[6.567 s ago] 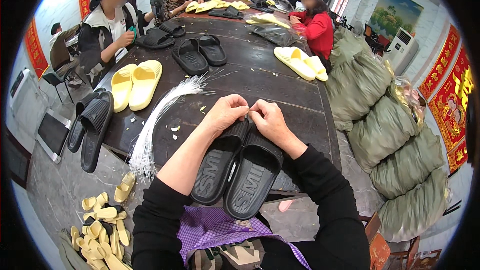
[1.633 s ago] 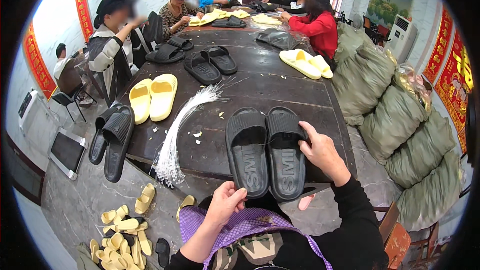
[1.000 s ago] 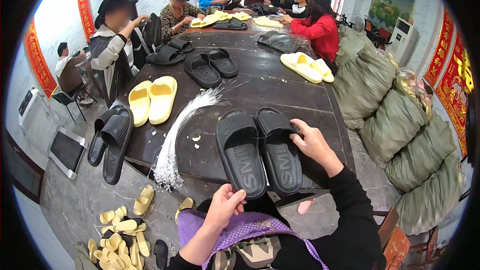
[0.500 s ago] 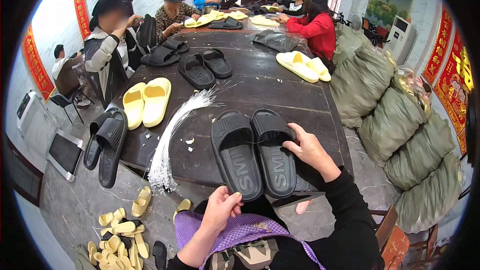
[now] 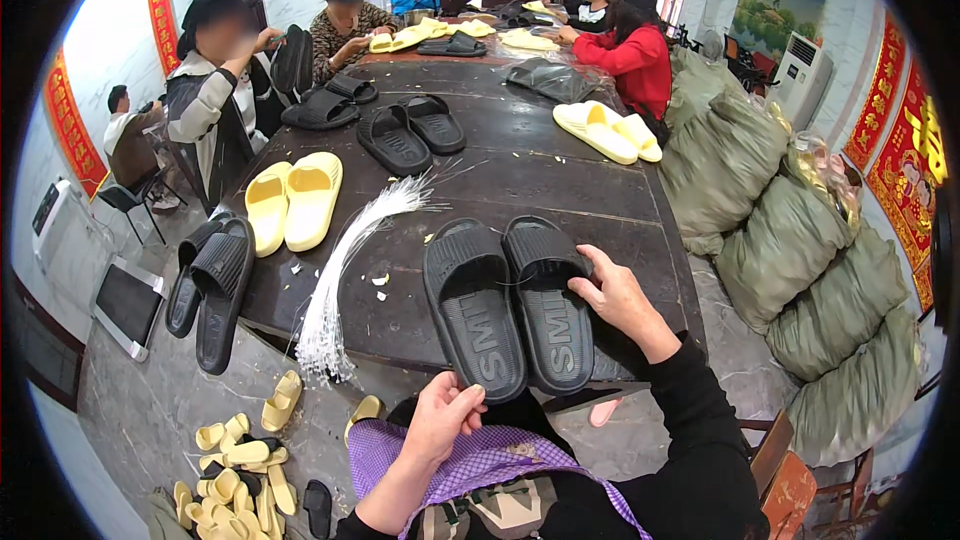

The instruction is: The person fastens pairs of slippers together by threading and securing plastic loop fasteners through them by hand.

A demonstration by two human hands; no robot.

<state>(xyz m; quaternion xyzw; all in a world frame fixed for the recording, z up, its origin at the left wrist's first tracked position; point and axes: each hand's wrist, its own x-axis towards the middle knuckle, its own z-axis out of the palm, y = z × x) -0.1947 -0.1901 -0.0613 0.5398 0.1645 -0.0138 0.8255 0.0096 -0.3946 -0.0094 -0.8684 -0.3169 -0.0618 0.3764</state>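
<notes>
A pair of black slide sandals (image 5: 508,302) lies side by side, soles toward me, on the dark table (image 5: 560,170) at its near edge. My right hand (image 5: 612,292) rests on the right sandal's outer edge, fingers gripping its strap. My left hand (image 5: 445,417) is down by my lap over a purple checked apron (image 5: 480,470), fingers curled, pinching something too small to make out. A bundle of thin white plastic ties (image 5: 345,270) fans out to the left of the sandals.
Yellow slides (image 5: 293,200) and more black slides (image 5: 410,130) lie farther up the table; black slides (image 5: 212,285) hang off its left edge. Several people sit around the far end. Green stuffed sacks (image 5: 790,240) pile on the right. Yellow scraps (image 5: 235,455) litter the floor.
The black pair has slid toward me and slightly left under my right hand. My left hand has stayed low at my lap.
</notes>
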